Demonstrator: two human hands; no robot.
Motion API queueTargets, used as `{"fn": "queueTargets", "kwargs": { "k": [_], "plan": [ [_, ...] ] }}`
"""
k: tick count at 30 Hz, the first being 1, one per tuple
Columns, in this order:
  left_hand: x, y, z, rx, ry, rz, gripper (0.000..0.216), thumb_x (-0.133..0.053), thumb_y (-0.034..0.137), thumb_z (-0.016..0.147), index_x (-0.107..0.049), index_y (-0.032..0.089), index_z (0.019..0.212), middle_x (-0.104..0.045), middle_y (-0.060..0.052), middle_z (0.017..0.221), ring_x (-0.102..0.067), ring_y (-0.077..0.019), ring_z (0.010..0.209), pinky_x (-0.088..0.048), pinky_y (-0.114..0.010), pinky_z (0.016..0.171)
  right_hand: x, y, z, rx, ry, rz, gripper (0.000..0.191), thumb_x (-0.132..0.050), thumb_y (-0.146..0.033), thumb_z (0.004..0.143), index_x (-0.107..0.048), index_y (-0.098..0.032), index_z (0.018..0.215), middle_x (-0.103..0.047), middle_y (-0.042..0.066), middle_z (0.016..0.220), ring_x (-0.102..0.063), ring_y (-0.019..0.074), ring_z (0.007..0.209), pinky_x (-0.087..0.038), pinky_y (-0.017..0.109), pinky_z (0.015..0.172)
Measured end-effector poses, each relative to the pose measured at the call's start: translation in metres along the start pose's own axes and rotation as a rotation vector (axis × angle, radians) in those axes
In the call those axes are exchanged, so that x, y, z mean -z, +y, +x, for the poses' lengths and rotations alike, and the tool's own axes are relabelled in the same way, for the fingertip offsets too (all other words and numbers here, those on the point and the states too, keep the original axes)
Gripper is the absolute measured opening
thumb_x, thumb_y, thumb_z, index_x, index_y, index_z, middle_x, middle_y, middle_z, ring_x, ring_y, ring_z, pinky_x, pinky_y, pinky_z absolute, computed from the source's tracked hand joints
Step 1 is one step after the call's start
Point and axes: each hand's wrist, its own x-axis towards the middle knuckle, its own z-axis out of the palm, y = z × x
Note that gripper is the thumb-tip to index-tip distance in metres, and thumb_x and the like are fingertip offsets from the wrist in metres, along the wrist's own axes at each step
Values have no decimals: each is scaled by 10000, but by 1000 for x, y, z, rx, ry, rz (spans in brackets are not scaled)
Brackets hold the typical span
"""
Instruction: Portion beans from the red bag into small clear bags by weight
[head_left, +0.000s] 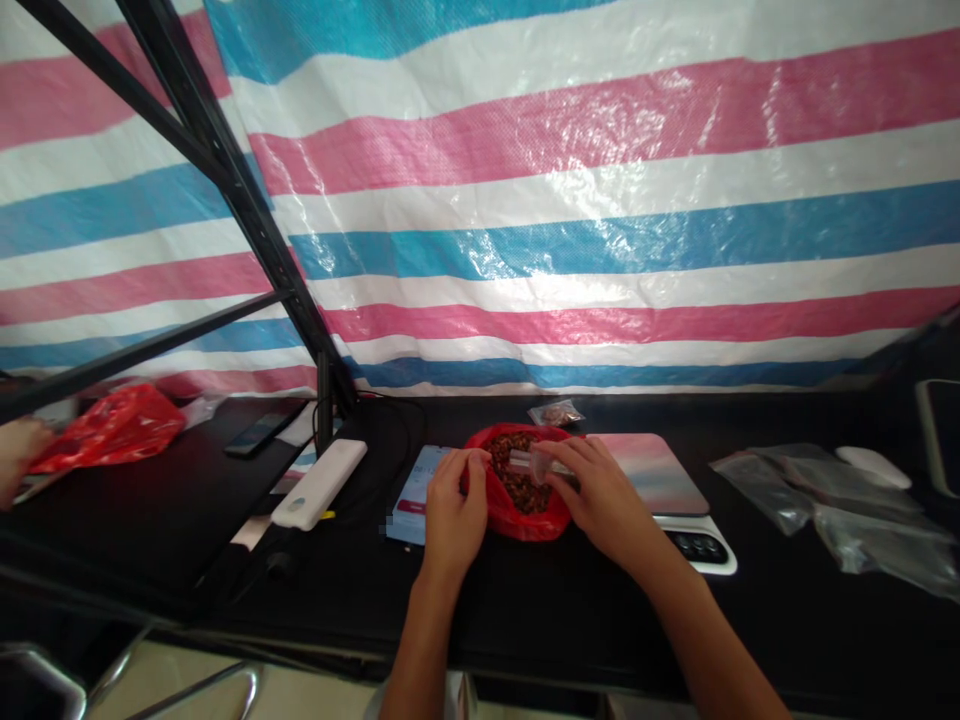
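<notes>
A red plastic bag [531, 527] stands on the black table with its mouth spread wide. Small reddish-brown pieces [517, 455] fill it; their exact kind is too small to make out. My left hand [457, 505] is closed on the bag's left rim, thumb and fingers pinched together. Over the bag's right side, my right hand [600, 490] grips a clear plastic scoop [538, 466], which reaches in among the pieces. Part of the scoop is hidden by my fingers. Beside my right hand lies a kitchen scale [664, 470] with a pinkish top and a dark display.
A phone [415, 500] with a lit screen lies left of the bag, near a white power bank [321, 484]. Behind the bag sits a small filled clear packet [556, 413]. Clear bags [847, 500] lie at right. Another person's hand [21, 450] touches a red bag [116, 428] at far left.
</notes>
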Motion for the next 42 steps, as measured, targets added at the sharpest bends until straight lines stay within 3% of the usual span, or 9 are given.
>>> {"fn": "queueTargets", "kwargs": {
  "k": [6, 11, 16, 20, 25, 42],
  "plan": [
    [4, -2, 0, 5, -8, 2, 316, -434, 329, 1034, -707, 210, 928, -729, -56, 946, -677, -202, 920, -502, -314, 843, 10, 12, 4, -103, 136, 157, 358, -620, -294, 907, -678, -274, 1259, -751, 70, 1160, -665, 286, 1042, -518, 485, 957],
    [10, -5, 1, 9, -18, 23, 338, -427, 345, 1038, -708, 212, 904, -721, -53, 932, -660, -194, 887, -491, -308, 820, 34, 54, -9, -313, 224, 319, 434, -667, -461, 865, -679, -272, 1255, -772, 73, 1110, -727, 253, 941, -552, 417, 899],
    [14, -10, 0, 27, -32, 37, 316, -442, 347, 1027, -713, 211, 939, -732, -57, 968, -664, -196, 884, -496, -314, 824, 46, 85, -28, -364, 182, -55, 367, -646, -499, 827, -758, -326, 1131, -770, 63, 1133, -657, 339, 1114, -439, 561, 1008],
    [13, -11, -1, 30, -22, 31, 321, -445, 357, 1026, -714, 212, 930, -732, -58, 953, -671, -200, 892, -500, -314, 816, 49, 80, -30, -349, 277, -149, 415, -629, -511, 831, -732, -346, 1197, -704, 68, 1293, -556, 359, 1238, -374, 575, 1033],
    [6, -8, 0, 17, -27, 23, 318, -452, 361, 1021, -715, 215, 920, -730, -54, 929, -674, -202, 877, -510, -320, 819, 56, 74, -28, -363, 428, -113, 353, -577, -503, 863, -747, -313, 1107, -729, 72, 1182, -556, 347, 1197, -341, 554, 1028],
    [-8, 10, -6, -52, -6, -1, 301, -466, 349, 1026, -714, 207, 932, -708, -34, 855, -672, -184, 817, -522, -289, 784, 50, 76, -29, -373, 310, -216, 337, -560, -468, 904, -744, -298, 1128, -742, 77, 1164, -544, 351, 1199, -329, 577, 1033]
  ]
}}
